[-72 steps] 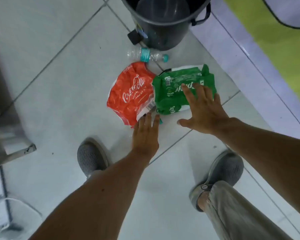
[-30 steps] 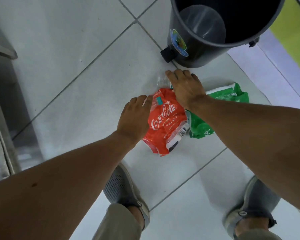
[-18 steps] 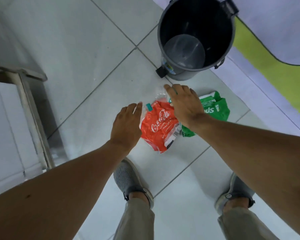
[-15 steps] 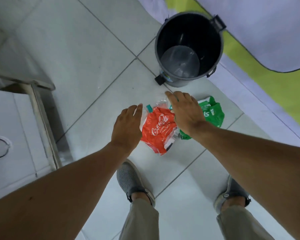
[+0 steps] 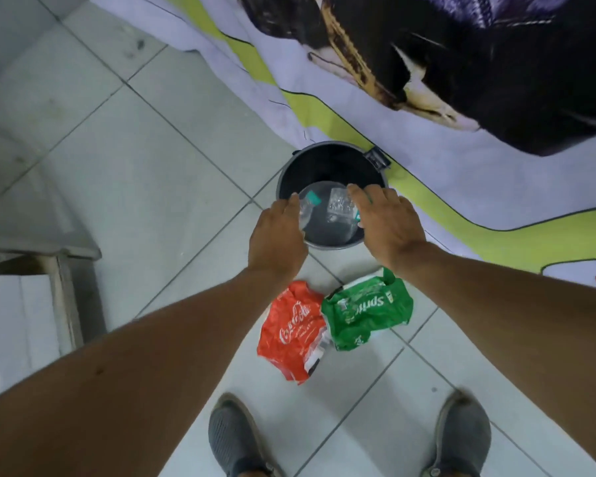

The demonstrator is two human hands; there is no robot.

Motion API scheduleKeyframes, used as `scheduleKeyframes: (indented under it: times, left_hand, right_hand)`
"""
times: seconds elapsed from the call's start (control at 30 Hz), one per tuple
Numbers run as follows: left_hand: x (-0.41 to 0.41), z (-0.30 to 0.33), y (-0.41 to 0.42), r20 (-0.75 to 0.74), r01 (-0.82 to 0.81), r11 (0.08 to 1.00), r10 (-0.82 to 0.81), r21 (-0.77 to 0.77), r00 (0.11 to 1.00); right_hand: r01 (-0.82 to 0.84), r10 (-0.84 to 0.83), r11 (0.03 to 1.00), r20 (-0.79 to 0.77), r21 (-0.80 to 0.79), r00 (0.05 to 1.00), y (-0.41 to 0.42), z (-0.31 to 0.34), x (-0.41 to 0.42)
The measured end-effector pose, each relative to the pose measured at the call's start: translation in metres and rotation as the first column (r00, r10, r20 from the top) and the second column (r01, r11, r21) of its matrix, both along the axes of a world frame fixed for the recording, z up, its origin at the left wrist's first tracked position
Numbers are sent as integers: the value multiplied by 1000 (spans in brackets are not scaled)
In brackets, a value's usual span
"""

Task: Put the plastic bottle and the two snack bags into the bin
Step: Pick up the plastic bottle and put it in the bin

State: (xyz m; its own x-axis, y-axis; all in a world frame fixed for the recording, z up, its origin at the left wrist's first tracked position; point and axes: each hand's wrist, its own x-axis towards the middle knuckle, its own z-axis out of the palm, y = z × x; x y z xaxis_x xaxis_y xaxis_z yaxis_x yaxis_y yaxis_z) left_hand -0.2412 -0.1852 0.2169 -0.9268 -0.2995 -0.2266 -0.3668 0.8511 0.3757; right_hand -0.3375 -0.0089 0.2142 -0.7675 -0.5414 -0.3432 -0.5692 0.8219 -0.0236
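Note:
A crumpled clear plastic bottle (image 5: 339,204) with a teal cap hangs across the mouth of the dark round bin (image 5: 283,182). My left hand (image 5: 276,235) holds its cap end and my right hand (image 5: 387,225) holds the other end, both just above the bin's near rim. The red Coca-Cola snack bag (image 5: 295,327) and the green Sprite snack bag (image 5: 367,309) lie side by side on the tiled floor, between the bin and my feet.
A printed lilac, yellow-green and black banner (image 5: 427,98) lies on the floor behind and to the right of the bin. A metal furniture leg (image 5: 66,304) stands at the left. My grey shoes (image 5: 234,438) are at the bottom.
Both hands have lifted the bottle off the floor and carried it forward over the bin. The view has risen, and the two bags stay where they were.

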Motion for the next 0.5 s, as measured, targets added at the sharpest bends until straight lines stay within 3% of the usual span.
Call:
scheduleKeyframes:
  times: [0.37,0.5]
  left_hand:
    - [-95,-46,8,226,-284,957,264,59,938]
    - [-83,-40,11,151,-286,954,270,91,951]
  right_hand:
    - [98,-101,994,65,54,993,-30,-44,-51]
    - [138,-133,989,85,-51,987,-24,-41,-41]
